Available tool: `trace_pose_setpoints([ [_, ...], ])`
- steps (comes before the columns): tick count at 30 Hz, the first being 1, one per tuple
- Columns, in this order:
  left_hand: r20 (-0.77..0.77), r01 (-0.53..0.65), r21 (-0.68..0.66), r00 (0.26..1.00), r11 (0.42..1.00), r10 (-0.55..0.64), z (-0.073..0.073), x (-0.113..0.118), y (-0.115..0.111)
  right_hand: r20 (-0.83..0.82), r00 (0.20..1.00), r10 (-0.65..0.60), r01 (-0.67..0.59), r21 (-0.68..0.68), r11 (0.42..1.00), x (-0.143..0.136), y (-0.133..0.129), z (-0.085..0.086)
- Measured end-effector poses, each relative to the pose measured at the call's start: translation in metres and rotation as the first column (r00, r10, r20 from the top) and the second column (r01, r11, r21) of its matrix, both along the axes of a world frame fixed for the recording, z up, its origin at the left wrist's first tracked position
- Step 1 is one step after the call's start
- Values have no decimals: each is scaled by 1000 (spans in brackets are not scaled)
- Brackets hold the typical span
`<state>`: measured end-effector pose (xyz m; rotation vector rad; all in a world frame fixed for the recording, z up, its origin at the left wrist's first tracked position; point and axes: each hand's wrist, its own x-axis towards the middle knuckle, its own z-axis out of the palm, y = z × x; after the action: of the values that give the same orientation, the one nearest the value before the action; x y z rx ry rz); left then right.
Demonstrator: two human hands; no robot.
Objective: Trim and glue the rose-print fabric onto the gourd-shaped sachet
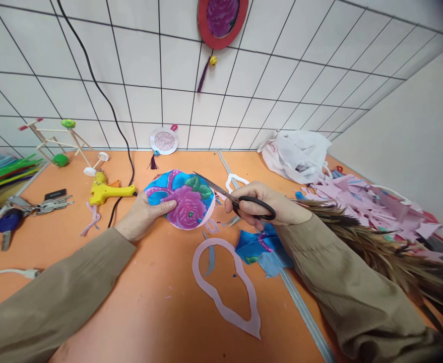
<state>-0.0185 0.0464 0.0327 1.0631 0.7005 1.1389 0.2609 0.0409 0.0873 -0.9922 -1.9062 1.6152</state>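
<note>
My left hand (pixel 141 216) grips the left edge of a round piece of blue floral fabric (pixel 189 204), thumb lying on top. The fabric carries a purple flower and green leaves, and a pale backing shows along its lower right rim. My right hand (pixel 261 204) is closed around black-handled scissors (pixel 233 195). Their blades point left, reaching the fabric's upper right edge; whether they are cutting into it I cannot tell. Below lies a pink paper frame cutout (pixel 202 290). Blue fabric scraps (pixel 261 252) rest under my right wrist.
A yellow glue gun (pixel 110 190) and keys (pixel 51 205) lie at left, near a stick model (pixel 60 138). A white plastic bag (pixel 295 156), pink scraps (pixel 372 206) and brown feathers (pixel 376 252) occupy the right. A tasselled round ornament (pixel 164 140) leans on the tiled wall.
</note>
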Motion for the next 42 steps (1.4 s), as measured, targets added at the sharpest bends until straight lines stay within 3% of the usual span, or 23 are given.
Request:
trace_pose_setpoints([
  [15, -2, 22, 42, 1000, 999, -22, -2, -3, 2, 14, 1000, -12, 13, -81, 997, 2, -5, 8],
  [23, 4, 36, 36, 999, 999, -36, -2, -3, 2, 135, 991, 19, -14, -42, 999, 7, -3, 16],
  [34, 10, 45, 17, 999, 999, -45, -3, -4, 2, 120, 992, 31, -29, -15, 999, 12, 0, 9],
  [42, -37, 49, 45, 998, 998, -47, -1, -6, 3, 49, 995, 92, -87, -98, 991, 14, 2, 7],
])
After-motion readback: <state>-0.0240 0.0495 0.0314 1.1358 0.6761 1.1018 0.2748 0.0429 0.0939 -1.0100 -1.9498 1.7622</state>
